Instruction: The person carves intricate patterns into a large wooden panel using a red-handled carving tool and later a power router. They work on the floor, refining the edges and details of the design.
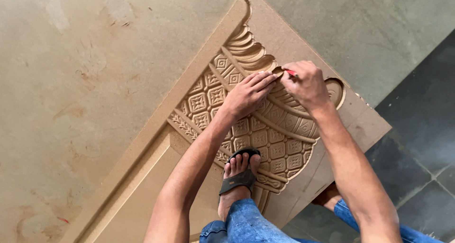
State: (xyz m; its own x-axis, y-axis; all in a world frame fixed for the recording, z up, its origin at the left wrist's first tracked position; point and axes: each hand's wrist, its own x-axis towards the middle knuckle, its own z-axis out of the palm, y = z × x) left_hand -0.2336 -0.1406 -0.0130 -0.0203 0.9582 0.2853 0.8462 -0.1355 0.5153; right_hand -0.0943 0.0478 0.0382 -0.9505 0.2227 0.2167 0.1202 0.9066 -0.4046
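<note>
A large carved brown board point(142, 176) lies flat on the floor, with a lattice-and-petal relief point(279, 143) cut into it. My left hand point(249, 93) rests flat on the carving, fingers together and pointing toward the scalloped petals point(246, 51). Right beside it, my right hand point(305, 84) is closed around a small tool with a red part point(290, 73), whose tip touches the carved groove. My foot in a dark sandal point(239, 176) stands on the lower part of the relief.
The board rests on a dusty tan floor point(71, 82). Dark grey floor tiles point(417, 143) lie to the right, past the board's corner. My other foot point(329, 198) is on the tiles beside the board's edge, and my jeans show at the bottom.
</note>
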